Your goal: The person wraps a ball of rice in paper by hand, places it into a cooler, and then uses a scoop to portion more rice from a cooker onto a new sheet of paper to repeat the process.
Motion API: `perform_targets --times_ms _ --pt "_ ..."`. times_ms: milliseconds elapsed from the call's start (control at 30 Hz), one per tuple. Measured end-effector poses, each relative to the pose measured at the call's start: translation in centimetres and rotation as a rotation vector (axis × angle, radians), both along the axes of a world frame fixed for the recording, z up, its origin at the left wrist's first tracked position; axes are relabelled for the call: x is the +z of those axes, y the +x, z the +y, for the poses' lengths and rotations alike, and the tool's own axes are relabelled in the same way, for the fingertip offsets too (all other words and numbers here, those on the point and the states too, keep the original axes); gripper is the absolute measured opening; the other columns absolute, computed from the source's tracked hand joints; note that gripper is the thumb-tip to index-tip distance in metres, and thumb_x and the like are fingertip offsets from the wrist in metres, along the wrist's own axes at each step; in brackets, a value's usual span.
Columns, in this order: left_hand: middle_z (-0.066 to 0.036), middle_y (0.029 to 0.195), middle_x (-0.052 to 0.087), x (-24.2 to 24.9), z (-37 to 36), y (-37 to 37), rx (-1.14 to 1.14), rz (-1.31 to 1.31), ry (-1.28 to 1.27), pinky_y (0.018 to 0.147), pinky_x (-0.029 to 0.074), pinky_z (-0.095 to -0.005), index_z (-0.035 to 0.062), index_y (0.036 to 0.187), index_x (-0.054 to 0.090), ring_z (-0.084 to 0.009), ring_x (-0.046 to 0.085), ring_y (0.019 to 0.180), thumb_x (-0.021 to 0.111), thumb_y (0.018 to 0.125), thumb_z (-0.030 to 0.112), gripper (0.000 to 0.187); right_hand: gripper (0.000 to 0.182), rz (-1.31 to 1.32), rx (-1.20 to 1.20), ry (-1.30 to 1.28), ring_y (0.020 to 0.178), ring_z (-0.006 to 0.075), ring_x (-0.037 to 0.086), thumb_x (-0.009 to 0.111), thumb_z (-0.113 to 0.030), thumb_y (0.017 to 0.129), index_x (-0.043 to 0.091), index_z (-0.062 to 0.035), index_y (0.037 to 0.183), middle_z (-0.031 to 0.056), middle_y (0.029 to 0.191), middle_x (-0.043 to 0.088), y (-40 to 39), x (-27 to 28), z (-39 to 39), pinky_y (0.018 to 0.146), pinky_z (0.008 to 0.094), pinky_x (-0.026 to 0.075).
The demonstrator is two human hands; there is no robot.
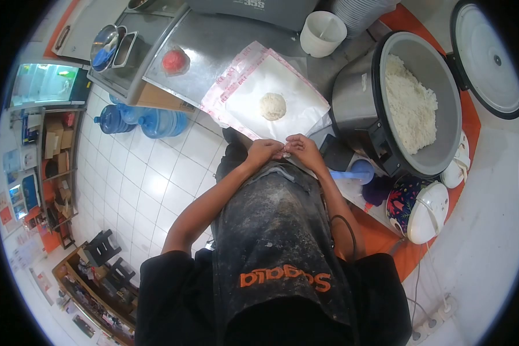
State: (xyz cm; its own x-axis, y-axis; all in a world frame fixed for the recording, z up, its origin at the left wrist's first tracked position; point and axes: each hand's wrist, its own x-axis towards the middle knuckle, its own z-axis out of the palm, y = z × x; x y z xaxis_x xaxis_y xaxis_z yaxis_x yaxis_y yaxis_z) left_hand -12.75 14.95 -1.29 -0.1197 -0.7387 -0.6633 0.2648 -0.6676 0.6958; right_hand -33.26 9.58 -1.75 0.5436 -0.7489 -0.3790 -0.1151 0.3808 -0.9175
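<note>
My left hand [263, 153] and my right hand [304, 151] meet in front of the apron, at the counter's near edge. Their fingertips are pinched together around something small and pale that I cannot make out. Just beyond them lies a stack of wrapping paper [236, 78] with pink print, its top sheet white. On that sheet sits a round mound of white rice [273, 106]. To the right, a large rice cooker [352, 109] stands with its lid [490, 60] raised, and loose rice [409, 104] fills part of it.
A red bundle in clear plastic [175, 61] lies on the metal counter [199, 40]. Behind are a white tub [323, 34] and stacked pale containers [360, 14]. A blue ladle-like scoop [360, 172] and a flowered rice container [412, 207] are at right. Water jugs [161, 123] stand on the floor.
</note>
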Motion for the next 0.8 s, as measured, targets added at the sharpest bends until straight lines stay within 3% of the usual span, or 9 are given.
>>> perform_targets --times_ms 733,800 --pt "-0.011 0.098 0.075 0.7 0.1 0.1 -0.082 -0.099 -0.06 0.08 0.058 -0.0258 -0.0081 0.108 0.072 -0.0146 0.071 0.084 0.069 0.097 0.013 0.024 0.034 0.026 0.016 0.034 0.09 0.0156 0.071 0.075 -0.009 0.094 0.063 0.0023 0.124 0.0108 0.095 0.074 -0.1 -0.6 -0.4 0.079 0.0275 0.057" --pt "-0.011 0.097 0.075 0.7 0.1 0.2 -0.084 -0.093 -0.043 0.08 0.058 -0.0256 -0.0076 0.107 0.073 -0.0144 0.071 0.084 0.069 0.097 0.013 0.023 0.035 -0.027 -0.003 0.149 0.091 0.0158 0.071 0.075 -0.009 0.094 0.063 0.0024 0.125 0.0111 0.097 0.074 -0.2 -0.7 -0.4 0.08 0.0277 0.058"
